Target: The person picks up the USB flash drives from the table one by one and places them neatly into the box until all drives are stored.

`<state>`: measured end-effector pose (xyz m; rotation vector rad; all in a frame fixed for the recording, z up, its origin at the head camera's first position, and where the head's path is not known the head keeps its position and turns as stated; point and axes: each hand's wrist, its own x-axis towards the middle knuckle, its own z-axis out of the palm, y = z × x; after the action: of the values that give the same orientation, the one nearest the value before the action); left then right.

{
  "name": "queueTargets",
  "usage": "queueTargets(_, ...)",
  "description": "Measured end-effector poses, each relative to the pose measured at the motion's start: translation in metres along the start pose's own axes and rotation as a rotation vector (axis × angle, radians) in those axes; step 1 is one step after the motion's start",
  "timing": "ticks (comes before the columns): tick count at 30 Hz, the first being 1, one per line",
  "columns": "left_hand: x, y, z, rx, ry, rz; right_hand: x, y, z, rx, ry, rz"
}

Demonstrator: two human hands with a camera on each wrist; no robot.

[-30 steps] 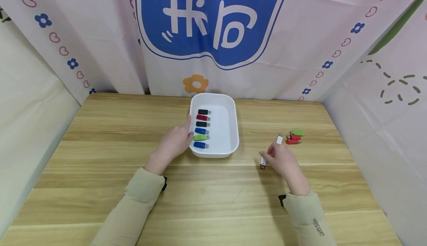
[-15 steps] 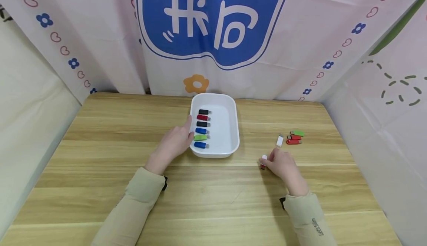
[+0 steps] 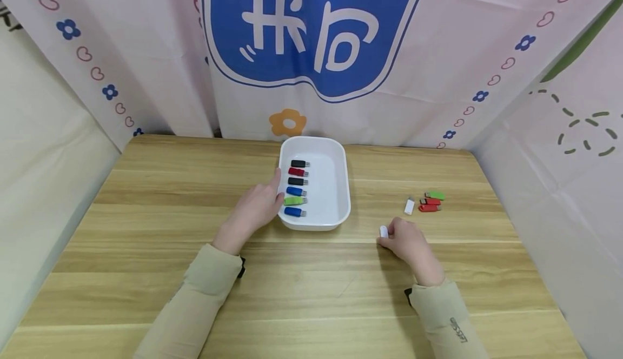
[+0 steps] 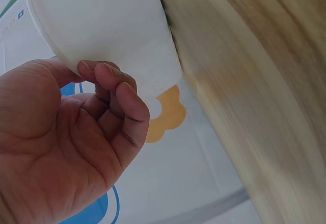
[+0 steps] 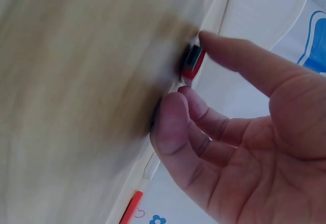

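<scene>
A white tray (image 3: 348, 207) holds several USB sticks in a column along its left side, among them a green one (image 3: 293, 201) and a blue one (image 3: 295, 212). My left hand (image 3: 254, 206) pinches the tray's left rim; in the left wrist view its fingers curl at the tray wall (image 4: 107, 20). On the table right of the tray, my right hand (image 3: 408, 240) holds a white and red USB stick (image 3: 383, 231) between thumb and fingers. The right wrist view shows its red end with the metal plug (image 5: 192, 61) by the thumb.
Behind the right hand lie a white USB stick (image 3: 409, 206), a green one (image 3: 435, 195) and two red ones (image 3: 430, 207) close together. The wooden table (image 3: 311, 305) ends at a printed cloth (image 3: 389, 115) at the back, with cloth at both sides.
My right hand has drawn in around the white and red USB stick, covering its red end in the head view and uncovering the white stick behind. My left hand stays on the tray.
</scene>
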<state>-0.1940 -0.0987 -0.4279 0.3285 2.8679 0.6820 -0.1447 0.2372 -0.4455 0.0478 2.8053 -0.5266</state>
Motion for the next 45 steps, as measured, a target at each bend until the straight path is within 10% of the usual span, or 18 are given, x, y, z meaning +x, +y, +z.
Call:
queueTargets(14,0.001,0.000,0.000,-0.001,-0.002,-0.002,0.003,-0.003,-0.006,0.050,-0.009,-0.019)
queueTargets(35,0.000,0.000,-0.001,-0.006,-0.008,0.001,0.009,-0.015,-0.019,0.096,0.377,-0.293)
queueTargets(45,0.000,0.001,-0.001,0.002,-0.011,0.003,0.009,-0.026,-0.027,0.126,0.411,-0.340)
